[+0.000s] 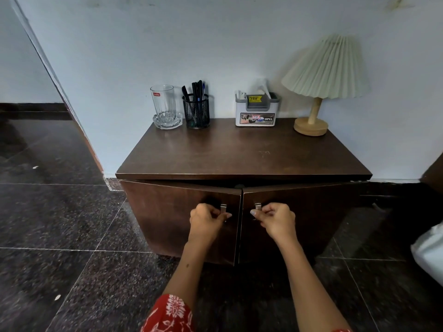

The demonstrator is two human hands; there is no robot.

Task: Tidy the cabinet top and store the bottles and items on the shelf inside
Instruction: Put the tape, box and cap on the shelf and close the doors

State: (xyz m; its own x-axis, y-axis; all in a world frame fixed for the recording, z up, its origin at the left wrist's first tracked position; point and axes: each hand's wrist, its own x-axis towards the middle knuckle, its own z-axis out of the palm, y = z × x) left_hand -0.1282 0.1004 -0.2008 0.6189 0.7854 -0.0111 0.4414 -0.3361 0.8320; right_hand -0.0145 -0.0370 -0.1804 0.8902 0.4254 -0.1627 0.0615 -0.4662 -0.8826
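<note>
A dark wooden cabinet (239, 154) stands against the wall, with both of its doors slightly ajar. My left hand (206, 220) grips the metal handle (223, 208) of the left door (172, 216). My right hand (278, 219) grips the metal handle (257, 207) of the right door (311, 212). Along the back of the top stand a clear glass (163, 103) on a glass dish (167, 122), a black mesh pen holder (196, 111) with several pens, and a white and grey organiser box (256, 111). The inside of the cabinet is hidden.
A table lamp (323, 75) with a pleated cream shade and wooden base stands at the back right of the top. Dark polished stone floor (60, 224) surrounds the cabinet. A white object (429, 252) shows at the right edge. A door frame (60, 87) runs along the left.
</note>
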